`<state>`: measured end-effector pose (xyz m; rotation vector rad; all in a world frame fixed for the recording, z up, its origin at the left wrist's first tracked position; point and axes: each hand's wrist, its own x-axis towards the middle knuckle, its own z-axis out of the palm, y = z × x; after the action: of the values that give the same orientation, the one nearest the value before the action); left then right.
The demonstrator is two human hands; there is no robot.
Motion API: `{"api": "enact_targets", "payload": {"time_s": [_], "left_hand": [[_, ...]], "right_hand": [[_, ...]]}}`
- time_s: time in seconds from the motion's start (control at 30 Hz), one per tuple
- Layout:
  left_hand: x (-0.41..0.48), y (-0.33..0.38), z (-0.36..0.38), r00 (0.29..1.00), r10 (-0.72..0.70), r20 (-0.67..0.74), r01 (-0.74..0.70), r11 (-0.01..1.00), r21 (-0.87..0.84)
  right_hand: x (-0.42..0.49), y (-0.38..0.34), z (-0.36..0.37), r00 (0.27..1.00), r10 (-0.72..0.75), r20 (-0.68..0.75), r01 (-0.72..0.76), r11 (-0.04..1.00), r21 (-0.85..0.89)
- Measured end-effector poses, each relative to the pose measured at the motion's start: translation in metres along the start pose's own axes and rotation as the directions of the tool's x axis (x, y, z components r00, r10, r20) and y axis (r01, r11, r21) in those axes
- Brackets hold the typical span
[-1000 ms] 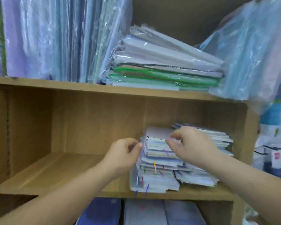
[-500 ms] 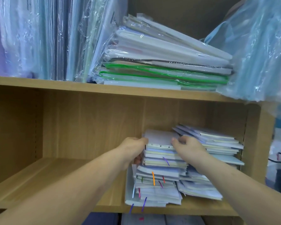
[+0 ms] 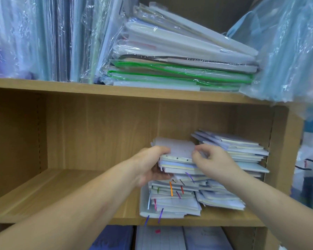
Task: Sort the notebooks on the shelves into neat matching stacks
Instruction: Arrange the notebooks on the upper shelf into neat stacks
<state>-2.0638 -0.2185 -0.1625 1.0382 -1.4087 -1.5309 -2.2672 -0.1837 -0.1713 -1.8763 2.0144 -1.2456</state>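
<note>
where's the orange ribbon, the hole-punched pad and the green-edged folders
orange ribbon (image 3: 171, 188): head view, middle of the hanging strip.
hole-punched pad (image 3: 177, 148): head view, middle of its lilac top sheet.
green-edged folders (image 3: 179, 71): head view, the bright green front edge.

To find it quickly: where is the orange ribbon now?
Head view, centre: the orange ribbon hangs from the notebook pile, just below the left hand.

left hand (image 3: 150, 168) fingertips tucked out of sight beneath notebooks (image 3: 177, 164) | right hand (image 3: 213, 163) palm hidden | covers (image 3: 161, 239) below hands cut off, print unreadable
</note>
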Motion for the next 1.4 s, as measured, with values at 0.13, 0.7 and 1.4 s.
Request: {"api": "enact_targets", "payload": {"time_s": [0.13, 0.7, 1.4], "left_hand": [[-0.005, 0.001, 0.002, 1.0, 0.011, -0.022, -0.01, 0.999, 0.046], [-0.127, -0.019, -0.161, 0.919, 0.073, -0.388, -0.119, 0.988, -0.096], [-0.125, -0.134, -0.284, 0.946, 0.232, -0.228, 0.053, 0.582, 0.811]], "right_hand": [[0.0, 0.0, -0.003, 0.998, 0.0, 0.059, -0.003, 0.999, 0.054], [-0.061, -0.152, 0.102, 0.873, 0.042, 0.486, -0.263, 0.88, 0.396], [-0.066, -0.118, 0.241, 0.723, -0.1, 0.684, -0.059, 0.977, 0.205]]}}
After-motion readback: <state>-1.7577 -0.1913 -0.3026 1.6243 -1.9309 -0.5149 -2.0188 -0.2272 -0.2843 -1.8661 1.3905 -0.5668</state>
